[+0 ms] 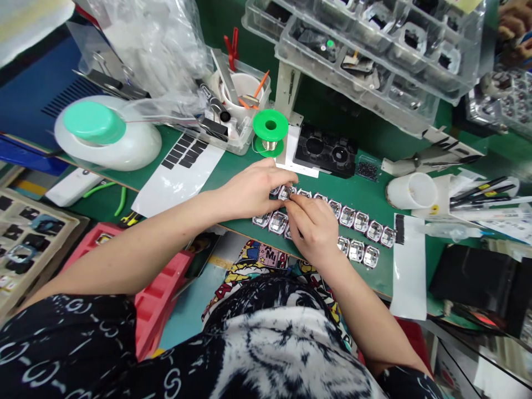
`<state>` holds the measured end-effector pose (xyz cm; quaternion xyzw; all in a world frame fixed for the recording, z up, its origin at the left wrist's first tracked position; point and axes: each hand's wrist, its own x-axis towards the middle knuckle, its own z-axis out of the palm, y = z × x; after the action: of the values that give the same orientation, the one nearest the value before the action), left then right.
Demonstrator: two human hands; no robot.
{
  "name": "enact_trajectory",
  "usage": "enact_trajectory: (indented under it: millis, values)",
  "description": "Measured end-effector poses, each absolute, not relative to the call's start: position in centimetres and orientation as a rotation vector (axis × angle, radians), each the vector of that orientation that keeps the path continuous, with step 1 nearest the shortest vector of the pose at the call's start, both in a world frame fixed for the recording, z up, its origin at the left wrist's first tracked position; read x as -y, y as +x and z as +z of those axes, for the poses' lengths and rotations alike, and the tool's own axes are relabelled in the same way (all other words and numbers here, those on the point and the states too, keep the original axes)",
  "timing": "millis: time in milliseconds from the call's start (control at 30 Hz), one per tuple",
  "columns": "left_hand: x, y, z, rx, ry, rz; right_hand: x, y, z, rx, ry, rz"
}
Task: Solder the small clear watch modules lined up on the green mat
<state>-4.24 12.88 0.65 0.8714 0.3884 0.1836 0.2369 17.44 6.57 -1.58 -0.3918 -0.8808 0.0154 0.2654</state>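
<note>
Two rows of small silver watch-like cases [361, 221] with open insides lie on the green mat. My left hand [260, 188] reaches over the left end of the upper row, its thumb and index finger curled round one case [286, 192]. From the right, my right hand [313, 227] meets it there, fingers pressed together at that same case. Its palm and fingers cover part of both rows. Whether a small part sits between the right fingertips is too small to tell.
Behind the hands stand a green solder spool [270, 127] and a black tray [325, 151]. Clear part bins [361, 66] hang above. White sheets [178, 174] lie at both sides, a white cup [411, 191] right, a white bottle [137, 138] left. Another person's hand [513, 27] shows top right.
</note>
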Motion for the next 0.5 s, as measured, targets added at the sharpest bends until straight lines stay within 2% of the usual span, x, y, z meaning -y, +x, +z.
enact_trajectory:
  millis: [500]
  values:
    - [-13.03,-4.16,0.84,-1.064,2.420,0.462,-6.21,17.86,-1.61,2.289,-1.133,0.092]
